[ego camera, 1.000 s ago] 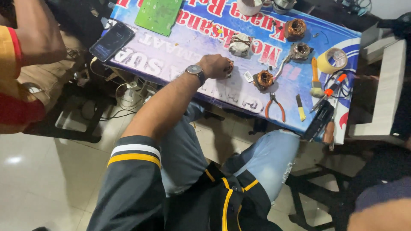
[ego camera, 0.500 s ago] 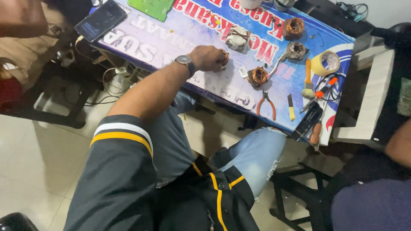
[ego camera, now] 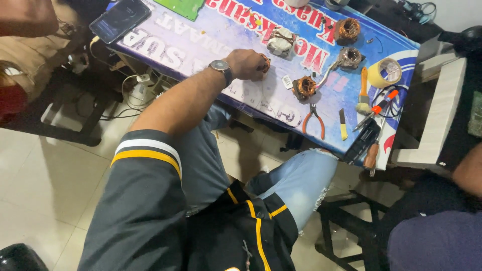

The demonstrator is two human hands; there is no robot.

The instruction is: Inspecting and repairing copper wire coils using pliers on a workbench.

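My left hand (ego camera: 245, 64) rests on the blue printed banner covering the table (ego camera: 211, 40), a watch (ego camera: 221, 66) on its wrist. Its fingers are curled around a small copper-wound coil (ego camera: 265, 63), of which only an edge shows. A white-wrapped coil (ego camera: 281, 40) lies just beyond the hand, and another copper coil (ego camera: 305, 86) sits to its right. My right hand is out of view.
Orange-handled pliers (ego camera: 314, 118), a brush (ego camera: 363, 94), screwdrivers (ego camera: 377, 107), a tape roll (ego camera: 385, 73) and two more coils (ego camera: 347, 30) lie at the table's right. A phone (ego camera: 119, 19) lies at its left end. Other people sit at left and right (ego camera: 469, 170).
The view has swung slightly, sliding the table up and left in the picture. My left hand stays closed at the same spot on the banner.
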